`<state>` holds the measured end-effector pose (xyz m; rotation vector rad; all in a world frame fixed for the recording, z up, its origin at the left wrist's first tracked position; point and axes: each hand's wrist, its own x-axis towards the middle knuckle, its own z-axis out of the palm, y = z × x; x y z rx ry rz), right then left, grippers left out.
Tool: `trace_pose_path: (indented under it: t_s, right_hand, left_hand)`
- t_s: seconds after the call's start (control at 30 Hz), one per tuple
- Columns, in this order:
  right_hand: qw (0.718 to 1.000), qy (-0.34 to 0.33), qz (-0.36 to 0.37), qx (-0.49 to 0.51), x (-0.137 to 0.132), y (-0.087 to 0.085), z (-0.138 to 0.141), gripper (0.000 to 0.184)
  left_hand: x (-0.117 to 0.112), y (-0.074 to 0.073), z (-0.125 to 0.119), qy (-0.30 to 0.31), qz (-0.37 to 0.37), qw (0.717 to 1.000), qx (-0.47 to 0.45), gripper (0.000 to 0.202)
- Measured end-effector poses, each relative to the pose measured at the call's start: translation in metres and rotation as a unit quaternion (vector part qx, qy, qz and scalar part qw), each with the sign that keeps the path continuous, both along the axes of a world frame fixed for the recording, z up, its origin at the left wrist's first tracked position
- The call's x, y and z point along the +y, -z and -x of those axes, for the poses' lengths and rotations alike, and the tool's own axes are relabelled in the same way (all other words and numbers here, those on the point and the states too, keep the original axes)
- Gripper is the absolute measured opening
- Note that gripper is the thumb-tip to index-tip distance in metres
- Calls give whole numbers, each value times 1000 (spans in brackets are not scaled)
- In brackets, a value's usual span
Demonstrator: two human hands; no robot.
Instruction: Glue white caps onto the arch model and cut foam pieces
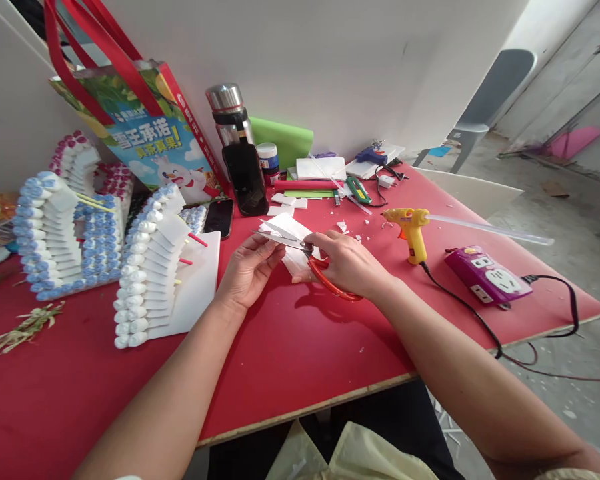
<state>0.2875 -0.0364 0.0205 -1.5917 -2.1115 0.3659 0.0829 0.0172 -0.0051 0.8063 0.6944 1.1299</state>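
Observation:
My right hand (347,261) grips red-handled scissors (325,277), whose blades point left across a white foam sheet (287,230). My left hand (250,267) holds the near left edge of that white sheet, fingers curled under it. Both hands hover just above the red table (300,347). Small white scraps lie around the sheet.
A yellow glue gun (413,227) with a clear stick stands right of my hands, cabled beside a purple power strip (485,275). White and blue craft models (150,273) sit to the left. A phone (219,217), steel flask (230,113), printed bag (145,133) and foam sheets line the wall.

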Motion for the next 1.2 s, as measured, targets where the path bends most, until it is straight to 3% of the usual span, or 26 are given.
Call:
trace_pose_path:
  t_s: [0.43, 1.2]
  right_hand:
    - [1000, 0, -23, -5, 0, 0, -2, 57]
    - [998, -33, -42, -37, -1, -7, -11, 47]
  left_hand:
    - [2, 0, 3, -6, 31, 999, -16, 20]
    - [6, 1, 9, 37, 3, 999, 9, 18]
